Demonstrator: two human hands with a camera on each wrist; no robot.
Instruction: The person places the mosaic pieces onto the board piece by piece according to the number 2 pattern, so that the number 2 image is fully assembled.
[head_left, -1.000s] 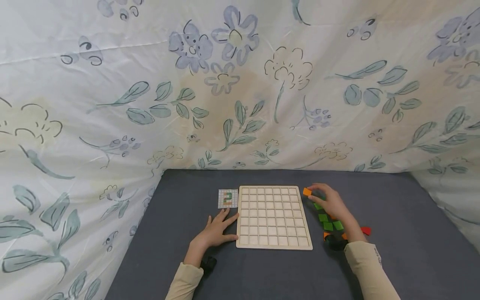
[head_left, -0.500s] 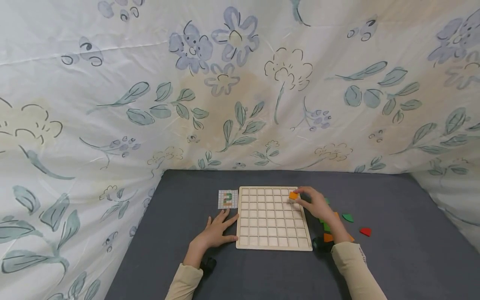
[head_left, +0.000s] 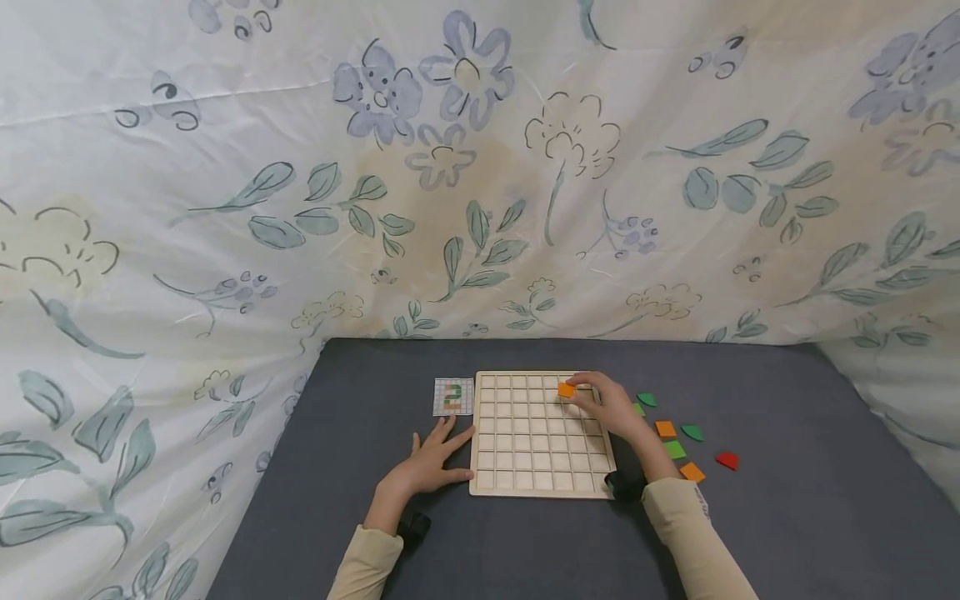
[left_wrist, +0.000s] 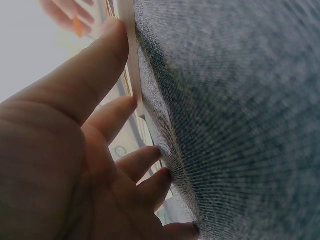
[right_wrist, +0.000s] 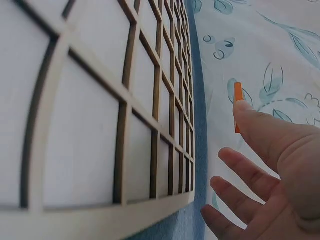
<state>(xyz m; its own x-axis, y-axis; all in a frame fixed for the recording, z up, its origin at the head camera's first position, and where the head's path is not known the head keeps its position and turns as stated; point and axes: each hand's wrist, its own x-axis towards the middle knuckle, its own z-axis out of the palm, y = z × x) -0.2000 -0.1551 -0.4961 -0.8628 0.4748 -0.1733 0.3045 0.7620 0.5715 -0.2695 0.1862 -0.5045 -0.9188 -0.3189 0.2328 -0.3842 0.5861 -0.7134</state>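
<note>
My R hand pinches an orange sq. over the board; L hand, fingers spread, touches its edge.

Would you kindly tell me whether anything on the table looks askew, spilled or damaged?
Nothing looks spilled or damaged. The only untidy part is the loose tiles, which lie at mixed angles right of the grid board, the red one farthest out.
</note>
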